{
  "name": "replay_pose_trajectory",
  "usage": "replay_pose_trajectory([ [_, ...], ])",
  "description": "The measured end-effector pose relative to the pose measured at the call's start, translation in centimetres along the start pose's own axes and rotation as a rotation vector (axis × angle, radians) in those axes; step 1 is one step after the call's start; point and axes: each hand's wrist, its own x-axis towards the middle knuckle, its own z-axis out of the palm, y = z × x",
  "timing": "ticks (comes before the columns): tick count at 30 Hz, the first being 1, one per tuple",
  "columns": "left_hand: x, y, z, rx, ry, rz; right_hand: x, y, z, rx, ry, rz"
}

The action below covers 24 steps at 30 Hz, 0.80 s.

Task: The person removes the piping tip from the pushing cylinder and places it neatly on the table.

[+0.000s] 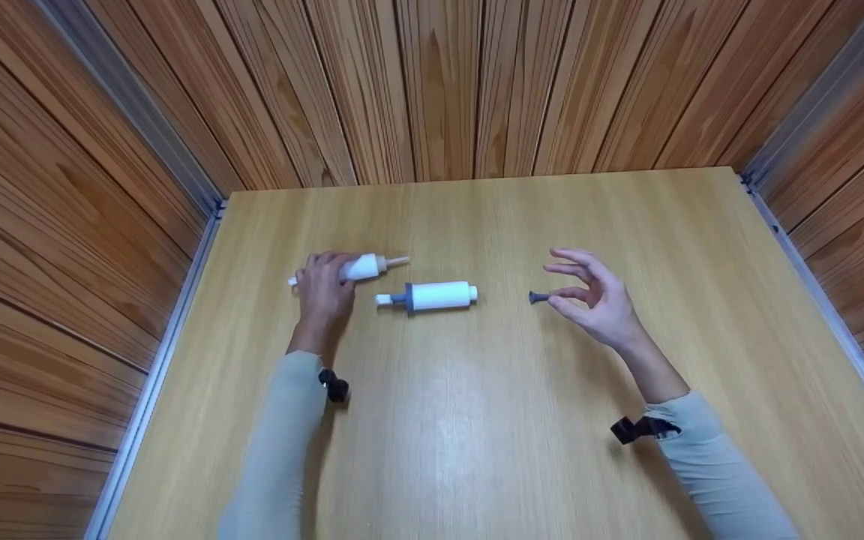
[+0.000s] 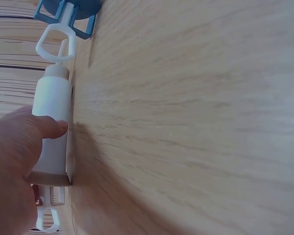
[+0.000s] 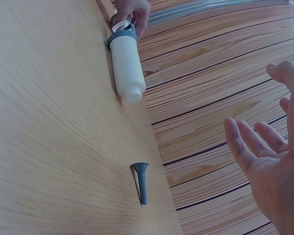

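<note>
My left hand [image 1: 322,289] grips a white plastic syringe [image 1: 361,268] with a beige collar and a thin pale nozzle. In the left wrist view the thumb lies along that syringe's barrel [image 2: 51,100], and its white loop handle [image 2: 49,220] sticks out below. A second white syringe [image 1: 441,295] with a blue-grey collar lies on its side, just right of this hand. A small blue-grey nozzle [image 3: 141,181] with a flared end lies on the table. Beside it is my right hand [image 1: 603,304], fingers spread; in the right wrist view they hold nothing and stand apart from the nozzle.
The wooden table [image 1: 432,420] has metal rails [image 1: 154,360] along its left and right sides. Wood-panelled walls [image 1: 439,90] rise at the back and both sides. A dark wrist camera [image 1: 334,385] sits on each sleeve.
</note>
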Motion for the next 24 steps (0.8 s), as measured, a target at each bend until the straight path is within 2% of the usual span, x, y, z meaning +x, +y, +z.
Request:
replay_pose_trajectory([
  [9, -0.1, 0.1, -0.8, -0.024, 0.055, 0.033, 0.4, 0.2, -0.1, -0.013, 0.010, 0.006],
  [17, -0.2, 0.6, -1.4, -0.041, 0.082, 0.051, 0.4, 1.5, -0.6, -0.066, 0.014, 0.009],
  [24, -0.8, 1.2, -1.8, -0.008, 0.125, 0.114, 0.2, 2.6, -0.9, -0.066, 0.034, 0.012],
])
